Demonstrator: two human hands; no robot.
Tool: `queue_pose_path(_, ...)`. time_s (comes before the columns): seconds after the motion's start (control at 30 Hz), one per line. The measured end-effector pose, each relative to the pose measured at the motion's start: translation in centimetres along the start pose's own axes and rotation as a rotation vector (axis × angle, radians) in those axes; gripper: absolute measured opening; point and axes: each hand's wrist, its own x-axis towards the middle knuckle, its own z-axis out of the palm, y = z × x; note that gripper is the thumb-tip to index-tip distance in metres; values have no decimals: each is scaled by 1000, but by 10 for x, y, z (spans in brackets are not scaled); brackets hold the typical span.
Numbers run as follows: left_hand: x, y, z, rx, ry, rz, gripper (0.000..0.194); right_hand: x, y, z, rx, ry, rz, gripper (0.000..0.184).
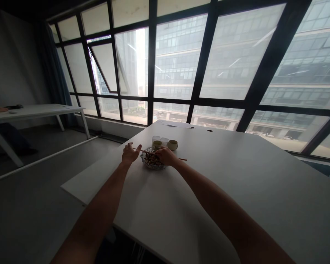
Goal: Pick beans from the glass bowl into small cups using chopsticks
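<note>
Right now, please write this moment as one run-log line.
left hand: parted at left end of stick; right hand: gripping stick at bowl; bowl: brown pieces inside; cups: behind bowl

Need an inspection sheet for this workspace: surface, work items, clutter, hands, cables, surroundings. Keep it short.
Surface: white table, dark oval spots near its far edge.
Work items: faceted clear bowl holding small brown pieces; thin brown stick across it, one or two can't be told.
Clutter: cups close behind the bowl; papers at the far end.
Hands: left hand at the stick's left end, grip unclear; right hand over the bowl, fingers on the stick.
Cables: nothing seen.
Surroundings: large windows, one pane tilted open; second table at left.
</note>
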Motion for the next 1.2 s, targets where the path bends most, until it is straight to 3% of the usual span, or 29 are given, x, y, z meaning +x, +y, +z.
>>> queue_pose_path(0.17,4,-1,15,-126,-75,52,42,2,0,2,98,55,95,39)
queue_pose_path(0.33,5,-2,21,-166,-83,64,29,9,2,3,151,19,184,34)
queue_pose_path(0.63,9,-8,23,-214,-54,71,27,11,-2,4,108,-6,227,25)
queue_pose_path(0.97,14,-12,24,-267,-59,66,28,-8,5,-7,94,-6,257,32)
queue_pose_path(1.2,15,-11,26,-299,-63,57,27,0,15,-9,185,69,291,35)
